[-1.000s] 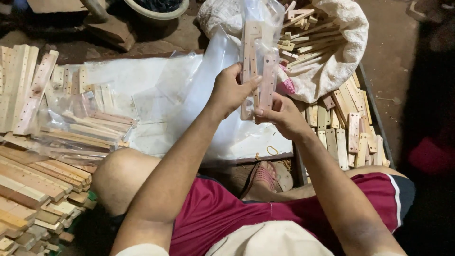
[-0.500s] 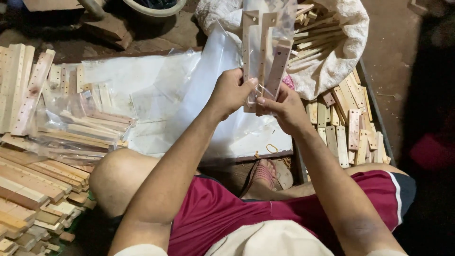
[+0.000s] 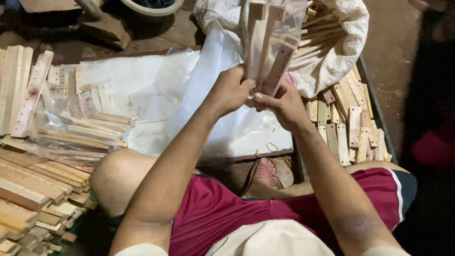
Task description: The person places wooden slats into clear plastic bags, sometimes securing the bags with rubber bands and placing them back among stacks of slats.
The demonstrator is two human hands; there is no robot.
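Maroon shorts (white-striped), cream shirt, sandal (image 3: 263, 173)

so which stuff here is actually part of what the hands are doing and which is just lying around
In hand:
left hand
right hand
clear bag of wooden strips

Lying about:
filled bags
flat plastic sheets
white sack
loose wooden pieces
stacked slats

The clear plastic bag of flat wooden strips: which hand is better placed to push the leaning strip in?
Probably the right hand. Its thumb sits at the foot of the leaning strip, while the left hand grips the clear plastic bag of flat wooden strips from the other side, steadying it.
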